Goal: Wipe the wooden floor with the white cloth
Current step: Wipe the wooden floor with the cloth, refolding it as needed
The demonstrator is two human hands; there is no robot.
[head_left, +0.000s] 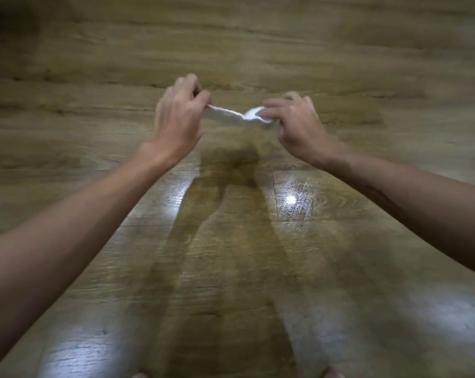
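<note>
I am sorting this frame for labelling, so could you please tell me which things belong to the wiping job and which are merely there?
Job:
- cloth, stretched between both hands above the floor
- left hand
- right hand
- floor

Merely there:
- nothing else, apart from glare and arm shadows

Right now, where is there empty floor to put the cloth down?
Nearly everywhere. The floor is bare beyond the hands, out to the top edge, and bare on both sides of the arms. The shiny strip between the arms, down to the toes, is bare too. The only busy spot is the middle, where the left hand and right hand hold the cloth above the floor.
</note>
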